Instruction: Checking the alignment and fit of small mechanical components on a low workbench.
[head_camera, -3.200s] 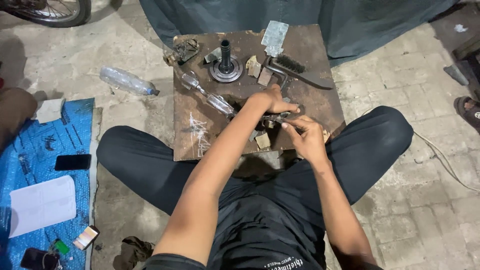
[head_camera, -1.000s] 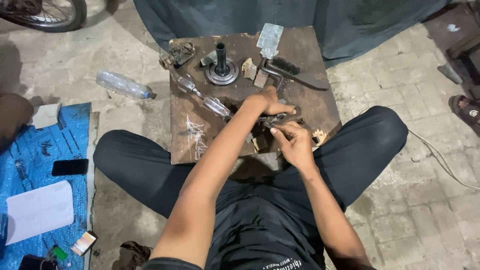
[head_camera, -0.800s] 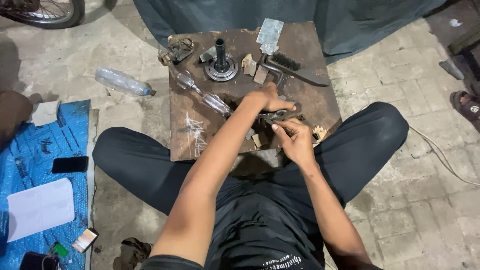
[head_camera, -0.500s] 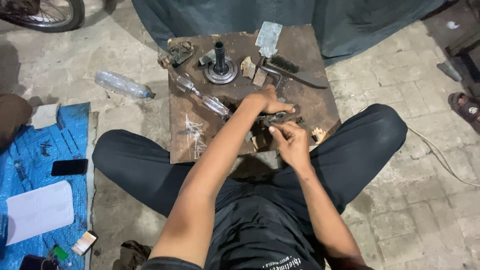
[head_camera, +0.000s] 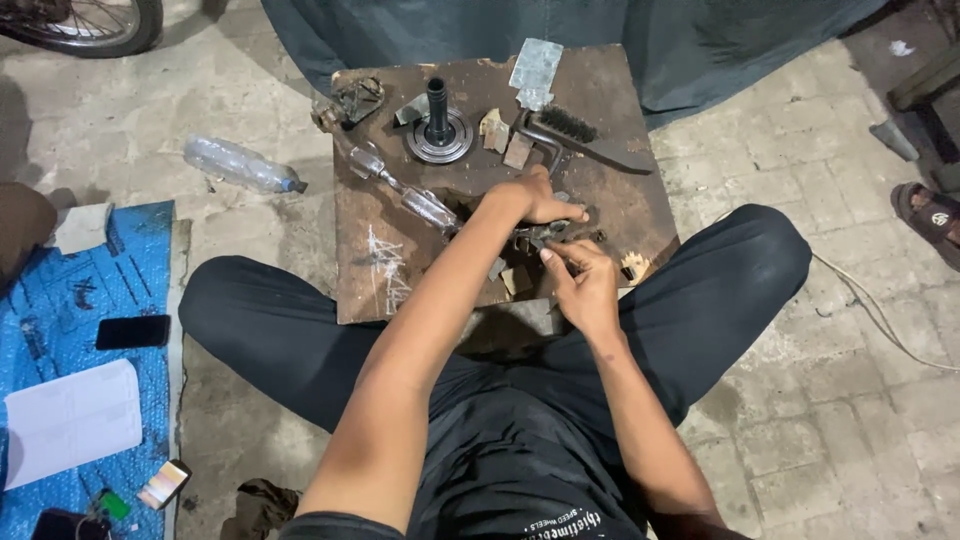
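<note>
A small dark metal part (head_camera: 545, 238) lies near the front right edge of the worn wooden board (head_camera: 380, 280), between both hands. The left hand (head_camera: 535, 200) presses down on it from above with fingers curled, while the right hand (head_camera: 580, 285) pinches it from the near side. Behind them stand a round flanged shaft piece (head_camera: 438, 125) and a wire brush (head_camera: 580, 135); bare board lies to the left.

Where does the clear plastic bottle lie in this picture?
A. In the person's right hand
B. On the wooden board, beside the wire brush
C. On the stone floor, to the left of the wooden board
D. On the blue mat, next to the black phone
C: the clear plastic bottle lies on its side on the stone floor, left of the wooden board, apart from the blue mat.
</note>
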